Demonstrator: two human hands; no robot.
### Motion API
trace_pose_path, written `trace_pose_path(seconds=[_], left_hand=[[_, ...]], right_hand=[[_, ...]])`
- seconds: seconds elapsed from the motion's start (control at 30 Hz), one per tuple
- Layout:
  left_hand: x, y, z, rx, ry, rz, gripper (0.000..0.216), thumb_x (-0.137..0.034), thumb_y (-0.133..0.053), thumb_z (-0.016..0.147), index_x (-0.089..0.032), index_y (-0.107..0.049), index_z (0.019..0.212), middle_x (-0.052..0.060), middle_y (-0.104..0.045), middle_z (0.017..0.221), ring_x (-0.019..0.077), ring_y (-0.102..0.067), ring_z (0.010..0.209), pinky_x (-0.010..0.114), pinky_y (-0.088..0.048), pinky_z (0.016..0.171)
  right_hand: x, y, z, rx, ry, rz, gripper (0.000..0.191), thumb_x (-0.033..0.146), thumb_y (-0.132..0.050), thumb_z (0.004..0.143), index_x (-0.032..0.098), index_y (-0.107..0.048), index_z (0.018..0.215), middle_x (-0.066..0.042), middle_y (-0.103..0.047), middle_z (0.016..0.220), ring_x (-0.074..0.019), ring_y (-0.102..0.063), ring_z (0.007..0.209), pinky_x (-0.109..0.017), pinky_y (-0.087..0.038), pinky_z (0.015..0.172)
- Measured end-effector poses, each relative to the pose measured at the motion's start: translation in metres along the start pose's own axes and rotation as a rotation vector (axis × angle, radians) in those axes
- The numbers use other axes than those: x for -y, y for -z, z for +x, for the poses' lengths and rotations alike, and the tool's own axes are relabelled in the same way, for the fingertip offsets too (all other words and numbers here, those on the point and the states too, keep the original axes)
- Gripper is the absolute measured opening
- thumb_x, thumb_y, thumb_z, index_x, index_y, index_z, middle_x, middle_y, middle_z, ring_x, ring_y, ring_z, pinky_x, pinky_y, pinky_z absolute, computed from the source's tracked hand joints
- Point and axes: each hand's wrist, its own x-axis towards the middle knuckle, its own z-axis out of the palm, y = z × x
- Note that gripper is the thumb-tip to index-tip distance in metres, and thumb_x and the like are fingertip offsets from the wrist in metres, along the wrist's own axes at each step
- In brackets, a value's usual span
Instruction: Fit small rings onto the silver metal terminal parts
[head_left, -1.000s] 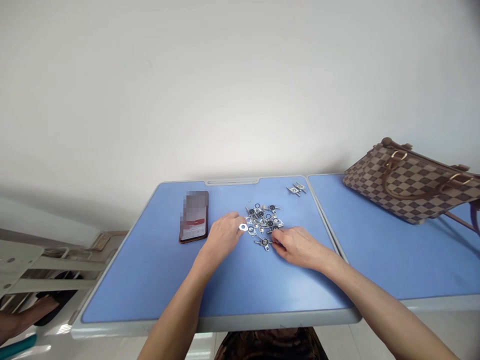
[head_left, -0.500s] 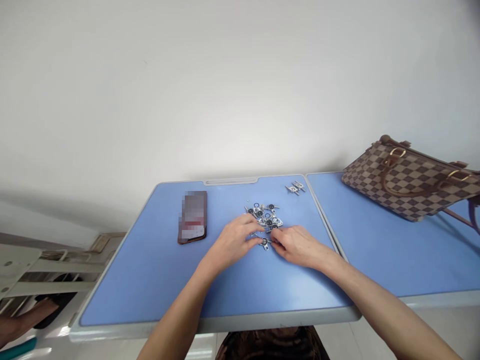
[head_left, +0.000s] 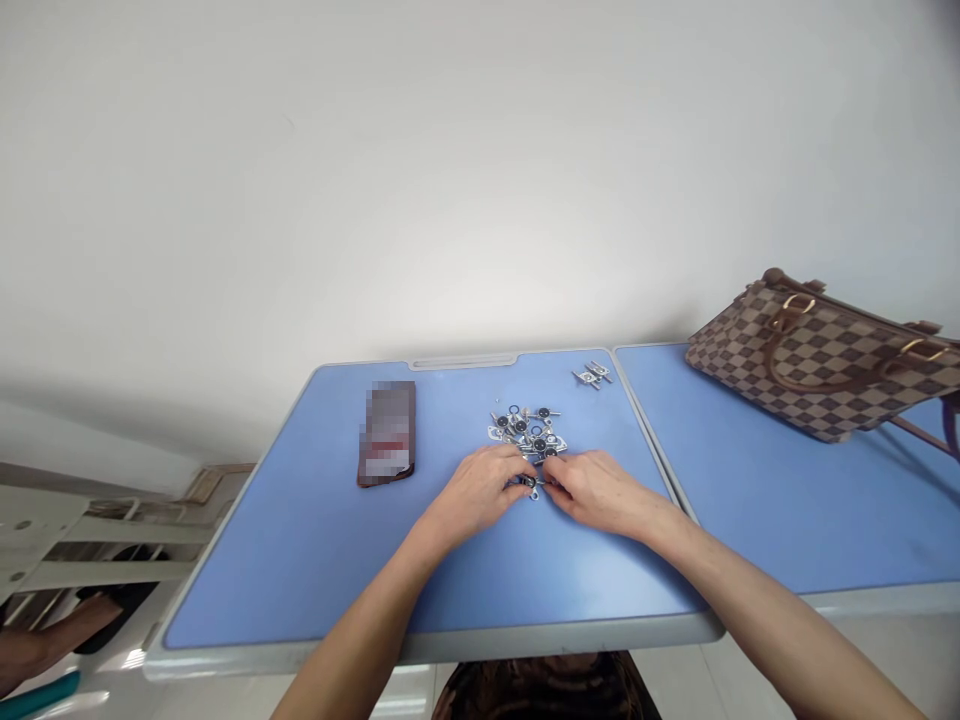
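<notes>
Pile of metal fittings (head_left: 529, 430) lay heaped; small group (head_left: 592, 375) sat apart near far edge. Left hand (head_left: 476, 492) and right hand (head_left: 596, 495) met at 1 fitting (head_left: 531, 483); pinch or not, could not tell.

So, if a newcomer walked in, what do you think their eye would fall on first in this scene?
Probably the small metal parts heaped mid-way on the blue table, with the left hand and right hand meeting at the heap's near edge. Next comes the checked brown handbag at the far right, then the blurred phone left of the heap.
</notes>
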Motion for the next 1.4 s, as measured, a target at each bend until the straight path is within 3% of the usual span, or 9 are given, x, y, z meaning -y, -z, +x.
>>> trace_pose_path(seconds=[0.33, 0.77, 0.9, 1.03, 1.2, 1.4], left_hand=[[0.000, 0.002, 0.001, 0.018, 0.000, -0.104, 0.016, -0.020, -0.057, 0.087, -0.023, -0.071, 0.093, 0.001, -0.067, 0.092, 0.0161, -0.062, 0.087, 0.025, -0.046, 0.080], [0.013, 0.010, 0.000, -0.099, 0.132, -0.311, 0.012, -0.024, -0.060, 0.083, -0.021, -0.068, 0.091, 0.001, -0.067, 0.091, 0.0147, -0.061, 0.082, 0.025, -0.049, 0.076], [0.019, 0.020, -0.003, -0.188, 0.211, -0.129, 0.012, -0.021, -0.058, 0.084, -0.021, -0.068, 0.092, 0.002, -0.066, 0.093, 0.0161, -0.061, 0.085, 0.027, -0.047, 0.077], [0.020, 0.024, -0.003, -0.144, 0.270, 0.106, 0.016, -0.017, -0.056, 0.085, -0.022, -0.068, 0.094, 0.002, -0.065, 0.096, 0.0171, -0.061, 0.087, 0.027, -0.045, 0.076], [0.018, 0.022, -0.002, -0.080, 0.264, 0.228, 0.018, -0.015, -0.055, 0.087, -0.024, -0.068, 0.096, 0.002, -0.065, 0.097, 0.0183, -0.061, 0.095, 0.027, -0.043, 0.080], [0.021, 0.021, -0.001, -0.137, 0.343, 0.344, 0.015, -0.019, -0.056, 0.089, -0.023, -0.067, 0.099, 0.004, -0.065, 0.101, 0.0202, -0.061, 0.095, 0.029, -0.043, 0.080]], right_hand=[[0.000, -0.001, 0.000, 0.003, 0.005, -0.003, 0.012, 0.022, -0.046, 0.094, 0.016, -0.056, 0.088, -0.005, -0.070, 0.081, -0.0169, -0.063, 0.068, -0.028, -0.025, 0.056], [0.001, 0.003, 0.000, 0.012, -0.001, -0.001, 0.013, 0.021, -0.047, 0.094, 0.016, -0.055, 0.086, -0.005, -0.069, 0.078, -0.0162, -0.063, 0.065, -0.028, -0.024, 0.055], [0.000, 0.001, 0.000, -0.002, 0.003, -0.010, 0.012, 0.020, -0.047, 0.093, 0.017, -0.054, 0.085, -0.004, -0.068, 0.077, -0.0157, -0.062, 0.065, -0.029, -0.022, 0.054], [0.001, 0.002, 0.000, 0.010, -0.007, -0.012, 0.013, 0.021, -0.046, 0.094, 0.017, -0.054, 0.085, -0.005, -0.068, 0.077, -0.0155, -0.062, 0.065, -0.029, -0.023, 0.055], [0.001, 0.003, 0.000, 0.017, -0.011, -0.007, 0.013, 0.022, -0.047, 0.094, 0.017, -0.054, 0.085, -0.004, -0.068, 0.077, -0.0155, -0.062, 0.065, -0.029, -0.023, 0.055], [0.001, 0.002, -0.001, 0.001, 0.003, -0.031, 0.013, 0.021, -0.046, 0.094, 0.017, -0.055, 0.086, -0.004, -0.068, 0.078, -0.0155, -0.061, 0.064, -0.029, -0.021, 0.054]])
